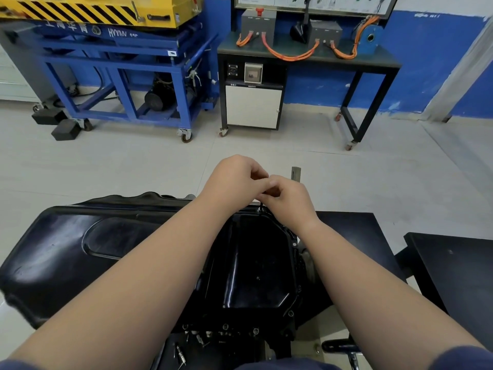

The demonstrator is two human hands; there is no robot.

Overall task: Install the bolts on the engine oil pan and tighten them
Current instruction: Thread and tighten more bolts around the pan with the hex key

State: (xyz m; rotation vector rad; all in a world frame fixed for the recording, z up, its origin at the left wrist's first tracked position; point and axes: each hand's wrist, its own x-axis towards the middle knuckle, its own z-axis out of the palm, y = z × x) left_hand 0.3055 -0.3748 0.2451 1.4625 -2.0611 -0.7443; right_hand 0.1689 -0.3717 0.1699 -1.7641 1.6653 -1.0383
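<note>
The black oil pan (256, 263) sits on the engine in front of me, its flange ringed with bolt holes. Some bolts (255, 330) stand in the near flange. Both hands meet above the pan's far edge. My right hand (289, 201) has its fingers curled around a thin tool or bolt (260, 208) that stands upright on the far flange. My left hand (236, 177) is curled too, its fingertips touching the right hand's fingers; what it holds is hidden.
A large black cover (80, 241) lies left of the pan. A black table (453, 268) stands at the right. Across the floor are a blue wheeled frame (128, 84) and a bench with orange cables (306, 57). Small tools (180, 352) lie near the bottom edge.
</note>
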